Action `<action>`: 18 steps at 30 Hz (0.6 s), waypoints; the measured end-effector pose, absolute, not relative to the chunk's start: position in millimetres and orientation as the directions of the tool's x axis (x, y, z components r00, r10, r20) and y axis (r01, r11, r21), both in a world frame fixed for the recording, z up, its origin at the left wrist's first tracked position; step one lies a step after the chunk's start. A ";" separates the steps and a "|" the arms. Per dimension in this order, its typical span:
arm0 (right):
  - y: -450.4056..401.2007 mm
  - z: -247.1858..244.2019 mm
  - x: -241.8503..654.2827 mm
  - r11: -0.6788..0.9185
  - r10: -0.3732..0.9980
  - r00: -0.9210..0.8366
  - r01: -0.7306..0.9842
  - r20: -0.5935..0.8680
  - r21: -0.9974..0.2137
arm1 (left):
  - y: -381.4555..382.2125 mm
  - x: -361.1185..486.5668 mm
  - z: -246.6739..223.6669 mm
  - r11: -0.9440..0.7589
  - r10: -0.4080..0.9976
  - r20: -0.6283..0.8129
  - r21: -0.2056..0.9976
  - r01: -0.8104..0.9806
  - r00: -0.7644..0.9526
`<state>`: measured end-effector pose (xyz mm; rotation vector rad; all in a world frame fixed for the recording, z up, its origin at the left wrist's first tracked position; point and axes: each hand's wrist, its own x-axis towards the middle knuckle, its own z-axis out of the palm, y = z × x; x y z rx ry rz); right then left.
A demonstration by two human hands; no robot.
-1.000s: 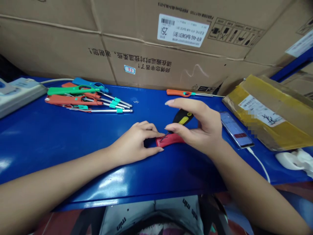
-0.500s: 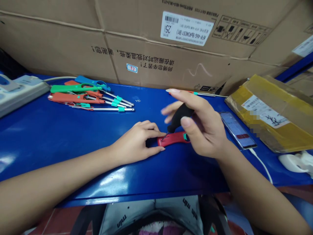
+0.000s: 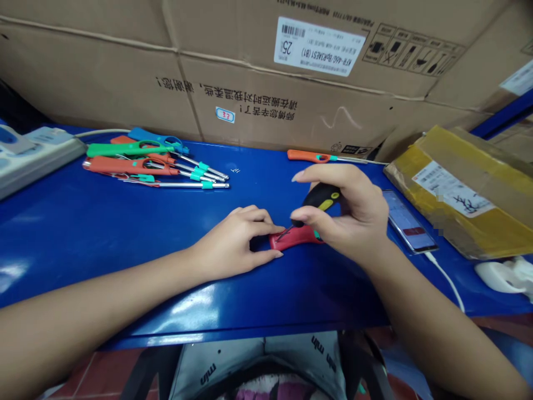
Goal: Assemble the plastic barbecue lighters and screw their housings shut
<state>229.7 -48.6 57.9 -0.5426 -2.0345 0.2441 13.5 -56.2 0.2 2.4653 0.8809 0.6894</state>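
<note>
On the blue table lies a red lighter-like handle (image 3: 296, 237) with a green trigger part. My left hand (image 3: 237, 239) pinches its left end between thumb and fingers. My right hand (image 3: 353, 216) is closed around the black and yellow handle of a screwdriver (image 3: 318, 199), held at a slant above the red handle. The thin shaft points down and left to the red handle's left end, beside my left fingertips. Part of the red handle's right end is hidden behind my right hand.
Several green, red and blue lighters (image 3: 133, 165) lie at the back left near a power strip (image 3: 39, 153). An orange lighter (image 3: 308, 156), a phone (image 3: 410, 222) and a yellow-taped box (image 3: 466, 194) are at the right. A large carton (image 3: 233, 66) stands behind.
My right hand has turned and shifted slightly on the screwdriver, showing its yellow marks and uncovering the orange lighter behind. My left hand has barely moved.
</note>
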 end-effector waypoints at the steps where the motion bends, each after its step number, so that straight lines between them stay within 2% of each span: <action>1: -48.8 58.6 230.3 0.873 0.488 -0.443 0.267 0.752 -0.409 | -56.5 13.8 0.5 -0.702 0.675 0.299 0.543 0.461 0.675; 5: -49.9 58.2 232.2 0.812 0.566 -0.502 0.203 0.654 -0.547 | -56.9 14.2 1.2 -0.698 0.678 0.289 0.543 0.468 0.676; 10: -47.3 54.6 236.2 0.869 0.494 -0.494 0.305 0.716 -0.390 | -56.8 13.3 0.0 -0.716 0.666 0.308 0.519 0.467 0.679; 15: -48.8 56.9 235.7 0.843 0.538 -0.511 0.299 0.671 -0.447 | -56.5 14.0 0.1 -0.705 0.671 0.297 0.540 0.461 0.679; 18: -48.8 58.4 234.5 0.893 0.448 -0.503 0.285 0.739 -0.347 | -56.9 14.3 0.3 -0.713 0.668 0.304 0.523 0.467 0.679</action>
